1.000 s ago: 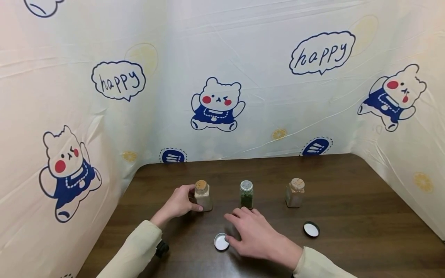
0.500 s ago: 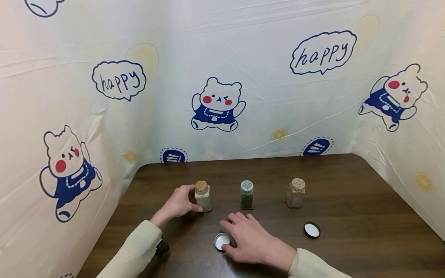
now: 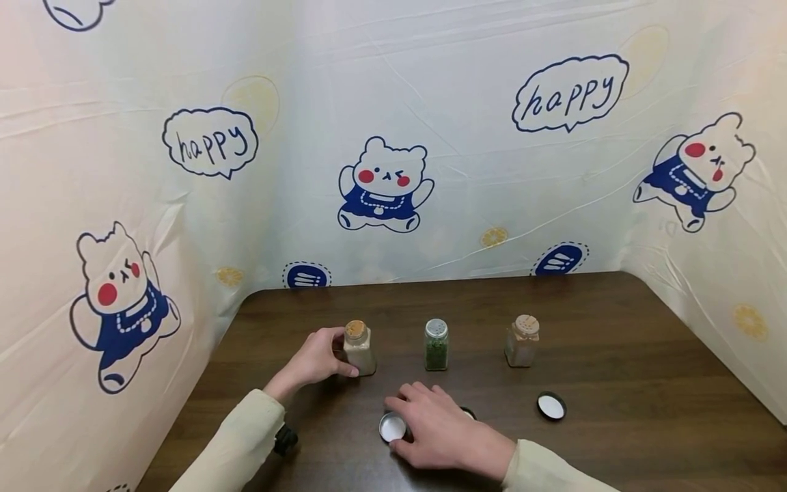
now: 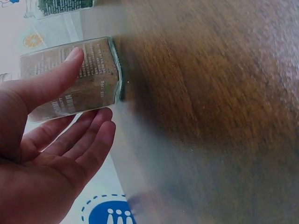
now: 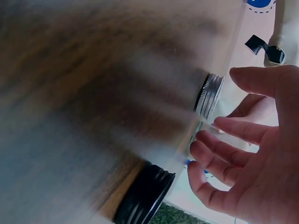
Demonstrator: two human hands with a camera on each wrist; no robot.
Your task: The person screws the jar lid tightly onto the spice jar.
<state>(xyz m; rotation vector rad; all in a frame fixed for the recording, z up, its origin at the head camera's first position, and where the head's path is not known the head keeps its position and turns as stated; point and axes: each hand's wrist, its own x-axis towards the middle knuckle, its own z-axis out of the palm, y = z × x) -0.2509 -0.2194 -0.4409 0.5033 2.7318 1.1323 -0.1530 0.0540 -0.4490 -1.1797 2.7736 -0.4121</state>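
Note:
My left hand (image 3: 313, 357) grips a glass spice jar (image 3: 360, 354) of pale brown powder by its sides; the jar stands upright on the table, its perforated top dusted orange. In the left wrist view the thumb lies across the printed face of the jar (image 4: 88, 77), fingers behind. Over the table, my right hand (image 3: 439, 427) has its thumb and index finger spread around a small silver-rimmed lid (image 3: 391, 428) lying white side up. The right wrist view shows a gap between those fingertips and the lid (image 5: 210, 97).
A jar of green herbs (image 3: 436, 347) stands mid-table, with another brownish powder jar (image 3: 522, 343) to its right. One dark-rimmed lid (image 3: 551, 406) lies at the right. A black lid (image 5: 145, 193) sits beside my right hand, mostly hidden by it in the head view.
My right hand has drawn back slightly toward me and away from the green jar, uncovering part of the black lid behind it. The left hand and its jar stay still.

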